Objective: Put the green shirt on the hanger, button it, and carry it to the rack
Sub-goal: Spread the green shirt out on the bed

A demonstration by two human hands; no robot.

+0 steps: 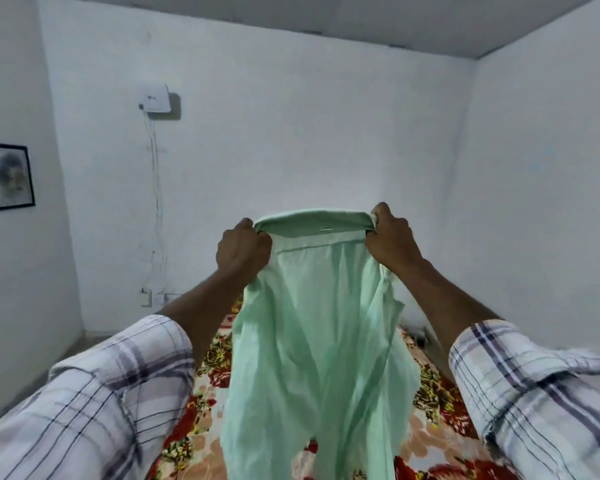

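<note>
A pale green shirt hangs in the air in front of me, held up by its collar. My left hand is closed on the left end of the collar. My right hand grips the right end at about the same height. The collar is stretched flat between both fists and the body of the shirt drapes down loosely over the bed. No hanger and no rack show in the head view.
Below the shirt lies a bed with a floral red and cream cover. White walls enclose the room; a framed picture hangs at left, and a wall box with cables runs down to sockets.
</note>
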